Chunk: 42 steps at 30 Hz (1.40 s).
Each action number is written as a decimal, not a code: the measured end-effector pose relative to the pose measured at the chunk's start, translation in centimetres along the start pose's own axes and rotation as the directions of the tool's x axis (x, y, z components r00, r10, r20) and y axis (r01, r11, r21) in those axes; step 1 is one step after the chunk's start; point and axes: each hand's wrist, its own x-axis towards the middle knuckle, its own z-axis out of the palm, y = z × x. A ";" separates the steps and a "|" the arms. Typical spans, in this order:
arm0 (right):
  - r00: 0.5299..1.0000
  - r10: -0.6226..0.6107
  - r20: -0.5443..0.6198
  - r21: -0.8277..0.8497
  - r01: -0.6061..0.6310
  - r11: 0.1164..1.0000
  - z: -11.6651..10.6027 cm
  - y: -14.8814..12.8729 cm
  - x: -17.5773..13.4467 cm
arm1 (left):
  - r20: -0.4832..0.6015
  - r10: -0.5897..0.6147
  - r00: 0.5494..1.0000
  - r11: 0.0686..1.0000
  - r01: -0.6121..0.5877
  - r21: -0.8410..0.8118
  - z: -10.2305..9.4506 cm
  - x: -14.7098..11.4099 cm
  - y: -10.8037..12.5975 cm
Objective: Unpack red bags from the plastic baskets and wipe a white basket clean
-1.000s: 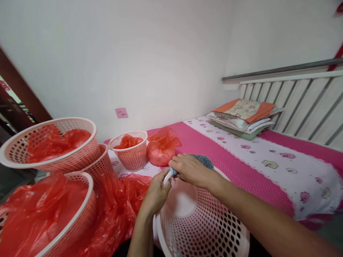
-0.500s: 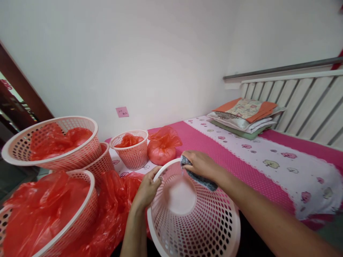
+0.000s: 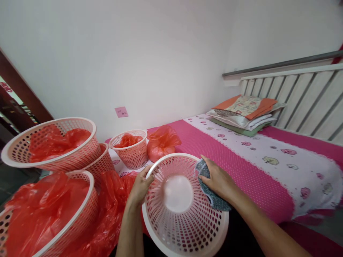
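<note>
A pale pink plastic basket (image 3: 184,233) with a perforated wall is tilted so that its mouth faces me. My left hand (image 3: 141,187) grips its rim on the left, thumb inside and fingers around the outside. Closed on a grey cloth (image 3: 214,200), my right hand (image 3: 215,176) presses it over the basket's right rim. Part of the cloth hangs down along the rim. Inside, the basket holds nothing that I can see. Just beyond it sits a tied red plastic bag (image 3: 162,144) with something round in it.
Left of me stand several pink baskets (image 3: 93,134) lined with red plastic bags, one resting on another. A loose red bag (image 3: 112,203) lies beside them. Folded bedding (image 3: 243,112) is stacked on the pink bed (image 3: 214,150), by a white slatted headboard (image 3: 308,103).
My right hand has moved with the cloth from the basket's far rim to the right along it. The basket has shifted slightly left and tipped more toward me.
</note>
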 end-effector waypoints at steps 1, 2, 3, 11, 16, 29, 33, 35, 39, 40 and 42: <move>1.000 0.017 -0.016 -0.005 -0.017 1.000 0.2 0.2 -0.4 | 0.005 -0.012 1.000 1.000 0.012 -0.018 -0.1 0.1 -0.2; 0.999 0.031 -0.031 -0.010 -0.031 0.999 0.4 0.4 -0.8 | 0.010 -0.022 1.000 0.999 0.023 -0.035 -0.1 0.1 -0.4; 0.998 0.042 -0.043 -0.014 -0.043 0.999 0.6 0.5 -1.1 | 0.015 -0.032 0.999 0.998 0.033 -0.051 -0.2 0.2 -0.6; 0.991 0.093 -0.100 -0.041 -0.098 0.994 1.3 1.4 -2.8 | -0.006 -0.030 1.000 0.999 0.030 -0.044 -0.1 0.0 -0.6; 0.999 0.005 -0.051 -0.049 -0.007 0.999 0.4 2.0 -2.6 | 0.118 0.027 0.993 0.997 -0.036 0.074 -0.1 -0.7 0.8; 0.857 -0.469 0.213 -0.047 0.489 0.871 -1.0 -7.7 4.8 | 0.260 0.075 0.963 0.975 -0.125 0.185 -0.2 -1.4 2.6; 0.839 -0.494 0.230 -0.062 0.519 0.852 0.2 -8.7 6.2 | 0.223 0.057 0.973 0.972 -0.106 0.212 -1.4 -1.0 1.4; 0.835 -0.498 0.236 -0.053 0.522 0.851 0.2 -8.7 6.6 | 0.201 0.065 0.978 0.977 -0.103 0.187 -1.9 -0.9 0.9; 0.884 -0.412 0.220 -0.068 0.436 0.897 -0.2 -7.7 6.7 | 0.109 0.074 0.991 0.985 -0.090 0.149 -2.1 -0.7 0.6; 0.901 -0.381 0.208 -0.070 0.402 0.913 -0.2 -7.4 6.6 | 0.080 0.069 0.994 0.987 -0.080 0.139 -2.1 -0.7 0.6; 0.930 -0.323 0.174 -0.054 0.336 0.940 -0.3 -6.4 6.2 | 0.035 0.048 0.998 0.993 -0.051 0.108 -2.0 -0.6 0.6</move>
